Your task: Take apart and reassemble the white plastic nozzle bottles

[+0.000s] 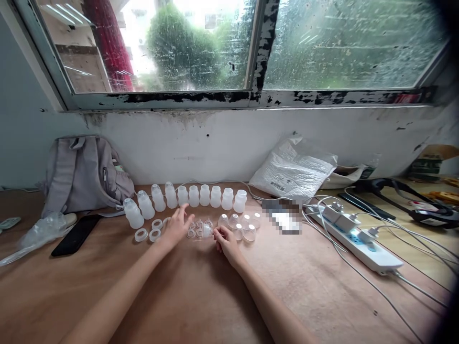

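Observation:
My left hand (178, 225) hovers over the brown table with its fingers apart and holds nothing. It is just in front of the row of frosted baby bottles (193, 196), beside several white screw rings (141, 234); it partly covers some of these rings. My right hand (226, 242) has thumb and fingers pinched together at a clear bottle nipple (207, 231), which points away to the left. Small clear nipples (191, 233) lie between my hands. Several clear dome caps (249, 232) stand right of my right hand. The leftmost bottles (145, 205) have tops on; those farther right are open-necked.
At the left are a grey backpack (84, 172), a black phone (76, 235) and a crumpled plastic bag (43, 234). A white power strip (358, 239) with plugs and loose cables lies at the right. Behind it are a silvery padded bag (296, 167) and a black headset (412, 205).

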The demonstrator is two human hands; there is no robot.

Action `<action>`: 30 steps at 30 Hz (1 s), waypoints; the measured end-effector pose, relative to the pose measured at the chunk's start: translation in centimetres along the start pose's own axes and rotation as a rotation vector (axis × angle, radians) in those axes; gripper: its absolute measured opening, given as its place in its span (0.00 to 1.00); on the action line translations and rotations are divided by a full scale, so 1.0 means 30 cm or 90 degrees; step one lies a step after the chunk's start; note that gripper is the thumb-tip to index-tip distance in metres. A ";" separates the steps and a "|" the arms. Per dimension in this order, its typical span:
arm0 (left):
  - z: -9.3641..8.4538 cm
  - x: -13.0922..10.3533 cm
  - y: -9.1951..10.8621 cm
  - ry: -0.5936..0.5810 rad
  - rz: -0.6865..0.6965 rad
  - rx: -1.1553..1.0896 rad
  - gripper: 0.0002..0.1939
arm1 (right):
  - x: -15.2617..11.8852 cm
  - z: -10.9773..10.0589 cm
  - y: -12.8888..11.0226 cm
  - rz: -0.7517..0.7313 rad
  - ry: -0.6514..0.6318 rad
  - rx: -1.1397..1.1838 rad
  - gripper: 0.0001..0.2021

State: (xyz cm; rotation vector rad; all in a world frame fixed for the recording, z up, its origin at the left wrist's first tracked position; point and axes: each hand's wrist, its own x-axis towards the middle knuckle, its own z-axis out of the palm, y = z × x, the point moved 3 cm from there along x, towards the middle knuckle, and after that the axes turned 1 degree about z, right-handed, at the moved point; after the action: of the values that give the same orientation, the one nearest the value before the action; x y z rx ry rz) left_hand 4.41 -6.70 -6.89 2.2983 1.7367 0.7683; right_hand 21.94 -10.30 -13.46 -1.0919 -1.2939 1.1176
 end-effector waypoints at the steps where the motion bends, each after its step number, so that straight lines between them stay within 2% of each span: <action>1: -0.017 0.053 -0.023 0.015 -0.020 0.035 0.23 | 0.001 -0.002 0.003 0.002 0.000 -0.004 0.15; 4: -0.038 0.195 -0.079 0.007 -0.073 0.073 0.23 | 0.000 -0.001 0.006 0.008 -0.007 -0.030 0.14; 6: -0.031 0.252 -0.096 -0.003 -0.073 0.065 0.23 | -0.003 0.003 0.004 0.010 -0.011 -0.047 0.14; 10: 0.012 0.261 -0.102 0.009 -0.054 0.037 0.18 | 0.000 0.004 0.002 0.005 -0.022 -0.068 0.13; 13: 0.026 0.218 -0.095 0.054 -0.040 0.024 0.11 | 0.005 0.001 0.004 0.002 -0.022 -0.072 0.14; 15: 0.012 0.176 -0.088 0.099 -0.037 0.020 0.09 | 0.008 -0.003 0.005 0.000 -0.015 -0.065 0.14; 18: -0.035 0.077 -0.063 0.226 -0.013 -0.008 0.10 | 0.008 -0.010 0.003 0.007 -0.001 -0.041 0.15; 20: -0.067 -0.021 -0.034 0.371 0.079 -0.096 0.07 | 0.008 -0.012 -0.001 0.018 0.001 -0.017 0.15; 21: -0.070 -0.071 -0.020 0.394 0.116 -0.130 0.05 | 0.007 -0.012 -0.003 0.024 0.001 -0.003 0.15; 23: -0.056 -0.159 0.000 0.376 0.164 -0.168 0.03 | 0.005 -0.010 -0.007 0.033 0.001 0.028 0.14; 25: -0.025 -0.220 0.013 0.317 0.204 -0.177 0.04 | 0.001 -0.006 -0.010 0.046 0.008 0.065 0.14; 27: 0.006 -0.249 0.014 0.252 0.226 -0.184 0.05 | -0.004 -0.004 -0.013 0.062 0.020 0.102 0.15; 30: 0.032 -0.250 0.001 0.193 0.231 -0.227 0.10 | -0.013 -0.005 -0.020 0.082 0.032 0.137 0.14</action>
State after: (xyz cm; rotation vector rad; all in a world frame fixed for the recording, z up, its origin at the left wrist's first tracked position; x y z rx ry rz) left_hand 3.44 -13.56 -9.98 2.3538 1.1514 1.4269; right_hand 22.09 -10.76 -12.92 -1.0452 -1.0489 1.2861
